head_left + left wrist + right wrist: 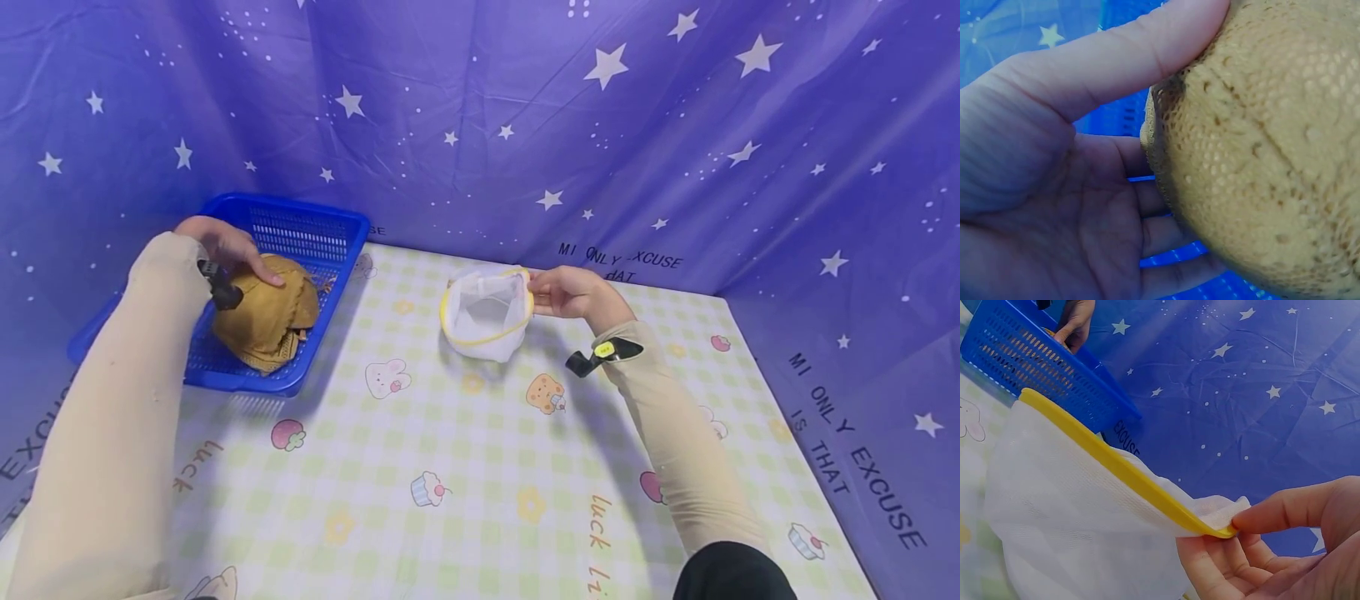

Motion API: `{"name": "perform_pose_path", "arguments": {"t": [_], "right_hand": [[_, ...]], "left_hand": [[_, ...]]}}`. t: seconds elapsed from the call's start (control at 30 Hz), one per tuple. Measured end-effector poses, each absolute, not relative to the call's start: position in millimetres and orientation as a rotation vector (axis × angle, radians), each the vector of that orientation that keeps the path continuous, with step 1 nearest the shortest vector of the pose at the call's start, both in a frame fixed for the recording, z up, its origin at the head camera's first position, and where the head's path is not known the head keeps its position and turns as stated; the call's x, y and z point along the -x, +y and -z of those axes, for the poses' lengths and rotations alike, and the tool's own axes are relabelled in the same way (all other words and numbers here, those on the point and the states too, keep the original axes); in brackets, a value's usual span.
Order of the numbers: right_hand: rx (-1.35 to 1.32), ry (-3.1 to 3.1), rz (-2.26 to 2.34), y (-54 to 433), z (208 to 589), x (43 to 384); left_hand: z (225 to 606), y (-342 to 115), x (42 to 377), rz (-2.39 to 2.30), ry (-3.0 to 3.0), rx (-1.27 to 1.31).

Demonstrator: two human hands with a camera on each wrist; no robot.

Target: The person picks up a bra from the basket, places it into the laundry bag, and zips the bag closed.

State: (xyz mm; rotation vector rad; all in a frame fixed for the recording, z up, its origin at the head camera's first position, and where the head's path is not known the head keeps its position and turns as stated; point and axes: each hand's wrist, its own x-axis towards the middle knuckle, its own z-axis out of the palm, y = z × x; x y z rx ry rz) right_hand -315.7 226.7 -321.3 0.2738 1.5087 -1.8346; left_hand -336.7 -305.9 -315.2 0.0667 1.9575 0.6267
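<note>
Tan garment (258,312) gripped in my half-curled left hand (228,247), I'd lift gently, right hand (567,292) pinching the mesh bag (487,315) by its rim (1116,465)

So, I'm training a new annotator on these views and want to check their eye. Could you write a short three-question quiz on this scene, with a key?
1. Choose one. The left hand holds: a) a sock; b) a tan bra; c) a towel.
2. True or false: the blue plastic basket stands on the person's right.
3. Short answer: which part of the white mesh laundry bag does the right hand pinch?

Key:
1. b.
2. False; the blue plastic basket stands on the person's left.
3. Its yellow rim.
</note>
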Motion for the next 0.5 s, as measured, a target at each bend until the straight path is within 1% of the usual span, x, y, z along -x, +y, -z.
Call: {"name": "perform_pose_path", "arguments": {"t": [0.1, 0.23, 0.5], "right_hand": [[-0.310, 1.496, 1.865, 226, 321, 316], [-0.344, 1.480, 1.898, 225, 320, 315], [-0.275, 1.473, 1.909, 228, 319, 317]], "left_hand": [[311, -300, 339, -0.614, 1.995, -0.136], [306, -294, 338, -0.685, 2.044, -0.106], [301, -286, 342, -0.766, 2.264, -0.157]]}}
